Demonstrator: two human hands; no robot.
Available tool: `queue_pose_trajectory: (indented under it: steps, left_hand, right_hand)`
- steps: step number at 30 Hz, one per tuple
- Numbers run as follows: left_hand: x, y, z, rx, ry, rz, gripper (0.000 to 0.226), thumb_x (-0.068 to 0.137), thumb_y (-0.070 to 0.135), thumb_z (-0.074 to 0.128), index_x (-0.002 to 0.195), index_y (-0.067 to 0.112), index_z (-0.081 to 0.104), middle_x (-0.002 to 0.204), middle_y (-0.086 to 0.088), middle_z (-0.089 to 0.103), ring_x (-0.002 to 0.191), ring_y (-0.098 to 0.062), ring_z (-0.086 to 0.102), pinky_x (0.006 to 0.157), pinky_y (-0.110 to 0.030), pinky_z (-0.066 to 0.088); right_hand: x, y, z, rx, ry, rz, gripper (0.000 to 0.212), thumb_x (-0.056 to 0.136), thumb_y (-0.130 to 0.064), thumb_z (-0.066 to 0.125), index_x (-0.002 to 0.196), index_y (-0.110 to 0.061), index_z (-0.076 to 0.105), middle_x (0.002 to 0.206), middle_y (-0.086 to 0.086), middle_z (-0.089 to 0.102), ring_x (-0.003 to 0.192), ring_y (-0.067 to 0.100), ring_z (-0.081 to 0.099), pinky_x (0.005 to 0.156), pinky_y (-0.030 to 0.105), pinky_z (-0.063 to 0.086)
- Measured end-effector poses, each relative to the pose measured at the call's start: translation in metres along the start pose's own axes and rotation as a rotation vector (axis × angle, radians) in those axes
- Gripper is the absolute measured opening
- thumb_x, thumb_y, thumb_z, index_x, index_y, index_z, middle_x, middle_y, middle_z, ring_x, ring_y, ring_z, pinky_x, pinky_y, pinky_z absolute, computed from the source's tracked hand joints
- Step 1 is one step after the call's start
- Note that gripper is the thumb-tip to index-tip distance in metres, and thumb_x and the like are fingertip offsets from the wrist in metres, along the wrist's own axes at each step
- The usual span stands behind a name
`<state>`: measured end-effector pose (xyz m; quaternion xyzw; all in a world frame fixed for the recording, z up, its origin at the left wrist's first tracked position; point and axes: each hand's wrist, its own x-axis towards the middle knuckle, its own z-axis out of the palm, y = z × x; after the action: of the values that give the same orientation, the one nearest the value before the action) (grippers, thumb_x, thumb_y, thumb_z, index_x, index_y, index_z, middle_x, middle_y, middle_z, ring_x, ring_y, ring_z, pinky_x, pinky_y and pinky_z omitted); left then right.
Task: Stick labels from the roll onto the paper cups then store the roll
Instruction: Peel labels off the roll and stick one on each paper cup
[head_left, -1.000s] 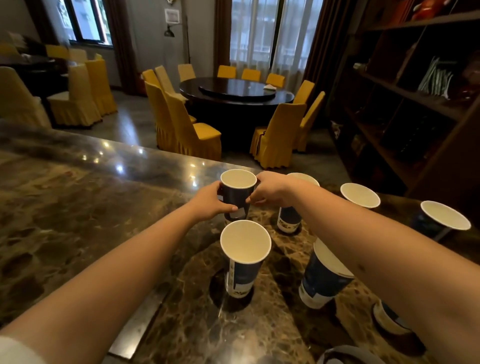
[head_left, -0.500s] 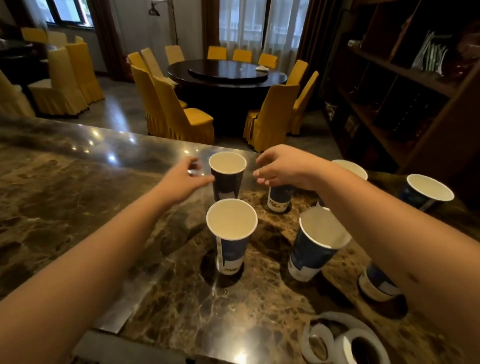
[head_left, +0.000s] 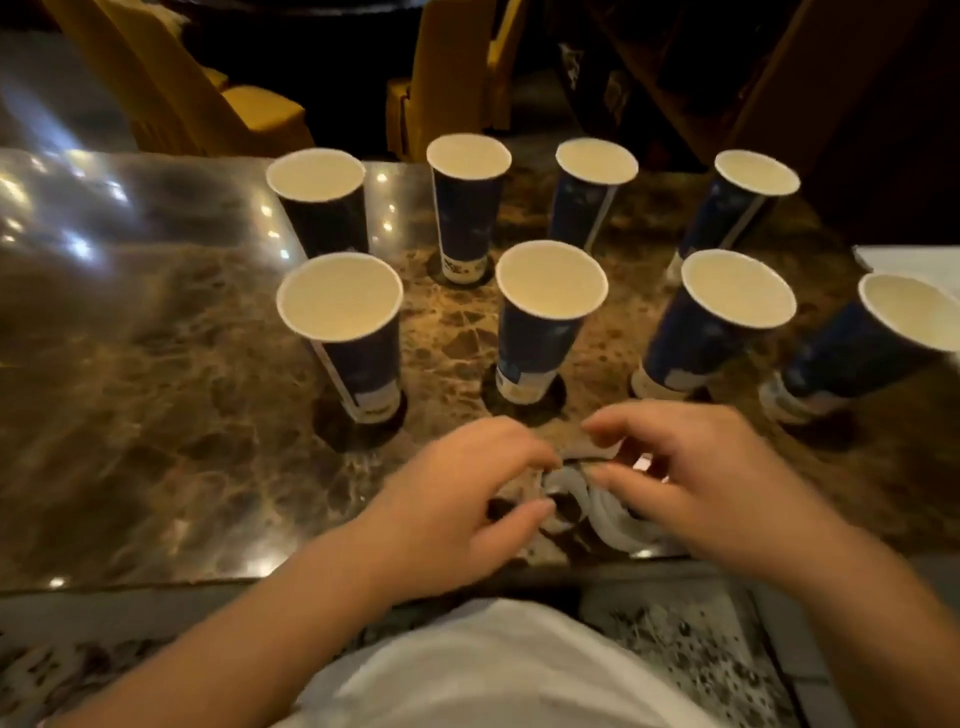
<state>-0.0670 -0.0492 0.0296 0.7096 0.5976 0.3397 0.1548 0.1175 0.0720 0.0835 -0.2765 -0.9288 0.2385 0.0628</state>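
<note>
On the dark marble tabletop, nine paper cups stood. Left hand and right hand, fingers curled, closed round the label roll near the tabletop's front edge; grip unclear. Light, floppy, probably best pinched by its core.

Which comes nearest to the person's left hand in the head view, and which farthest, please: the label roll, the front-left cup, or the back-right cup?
From the left hand:
1. Label roll: right beside the fingertips, near the counter's front edge.
2. Front-left cup: just beyond the hand, slightly to its left.
3. Back-right cup: far across the counter, in the rear row on the right.
</note>
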Motion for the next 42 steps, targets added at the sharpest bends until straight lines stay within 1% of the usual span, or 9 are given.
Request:
queue_pose_trajectory:
  steps: [5,12,16,21,24,27,32,37,42]
  left_hand:
    - [0.018,-0.016,0.061,0.232,-0.202,0.018,0.052,0.086,0.046,0.062,0.134,0.033,0.047,0.139,0.004,0.044,0.127,-0.016,0.04,0.102,-0.036,0.044]
    - [0.02,-0.03,0.07,0.195,-0.118,-0.093,0.037,0.088,0.022,0.064,0.125,0.022,0.057,0.114,0.005,0.063,0.116,-0.015,0.052,0.101,-0.037,0.044]
    - [0.011,-0.033,0.06,0.233,-0.086,-0.148,0.03,0.082,0.012,0.07,0.109,0.026,0.07,0.115,0.008,0.068,0.131,-0.019,0.046,0.11,-0.038,0.027]
    - [-0.002,-0.033,0.05,0.122,-0.055,-0.212,0.028,0.082,0.007,0.069,0.1,0.028,0.069,0.114,0.017,0.065,0.134,-0.013,0.041,0.11,-0.039,0.026]
    - [-0.008,-0.031,0.041,0.202,-0.074,-0.23,0.02,0.087,0.028,0.063,0.106,0.033,0.068,0.122,0.018,0.061,0.137,-0.011,0.036,0.11,-0.038,0.022]
    - [-0.015,-0.024,0.033,0.23,-0.054,-0.213,0.03,0.086,0.05,0.051,0.107,0.035,0.067,0.121,0.02,0.062,0.137,-0.012,0.037,0.108,-0.04,0.022]
    - [-0.01,-0.006,0.027,0.031,0.174,-0.246,0.03,0.087,0.042,0.054,0.11,0.026,0.064,0.113,0.015,0.062,0.125,-0.011,0.049,0.103,-0.049,0.038]
    - [0.02,0.005,0.031,-0.147,0.081,-0.398,0.04,0.092,0.048,0.044,0.126,0.028,0.053,0.127,0.011,0.053,0.118,-0.003,0.048,0.1,-0.036,0.046]
    - [0.026,0.017,0.031,0.205,0.372,-0.002,0.025,0.085,0.028,0.062,0.098,0.007,0.067,0.107,-0.011,0.059,0.104,-0.026,0.052,0.086,-0.041,0.043]
  right_hand:
    - [-0.025,0.039,0.056,-0.241,-0.015,0.064,0.042,0.084,-0.042,0.064,0.123,-0.031,0.055,0.118,-0.012,0.053,0.11,0.012,0.049,0.088,0.027,0.046]
    - [-0.031,0.05,0.066,-0.211,0.072,0.047,0.039,0.086,-0.036,0.063,0.123,-0.023,0.06,0.12,-0.008,0.056,0.11,0.011,0.051,0.089,0.024,0.044]
    - [-0.021,0.057,0.057,-0.051,0.327,0.241,0.037,0.087,-0.036,0.064,0.12,-0.02,0.062,0.119,-0.005,0.057,0.112,0.015,0.05,0.087,0.023,0.038]
    - [0.008,0.06,0.051,-0.019,0.082,0.462,0.035,0.089,-0.045,0.061,0.122,-0.032,0.062,0.114,-0.01,0.064,0.109,0.014,0.058,0.086,0.033,0.052]
    - [0.015,0.06,0.051,0.104,0.108,0.37,0.01,0.09,-0.031,0.064,0.096,-0.029,0.072,0.091,-0.011,0.067,0.089,0.011,0.062,0.076,0.03,0.052]
    - [0.012,0.067,0.056,-0.056,0.228,0.163,0.011,0.089,-0.024,0.066,0.096,-0.021,0.074,0.089,-0.006,0.066,0.088,0.015,0.059,0.078,0.036,0.052]
    - [-0.008,0.082,0.067,-0.119,0.447,-0.143,0.016,0.089,-0.019,0.062,0.098,-0.011,0.073,0.091,0.004,0.068,0.088,0.023,0.06,0.075,0.041,0.05]
    - [-0.017,0.084,0.073,-0.15,0.599,-0.263,0.016,0.092,-0.014,0.062,0.096,-0.004,0.074,0.09,0.011,0.07,0.083,0.029,0.062,0.07,0.042,0.048]
    - [-0.021,0.085,0.075,-0.232,0.62,-0.277,0.016,0.092,-0.014,0.062,0.096,-0.005,0.074,0.09,0.012,0.07,0.082,0.028,0.062,0.069,0.038,0.045]
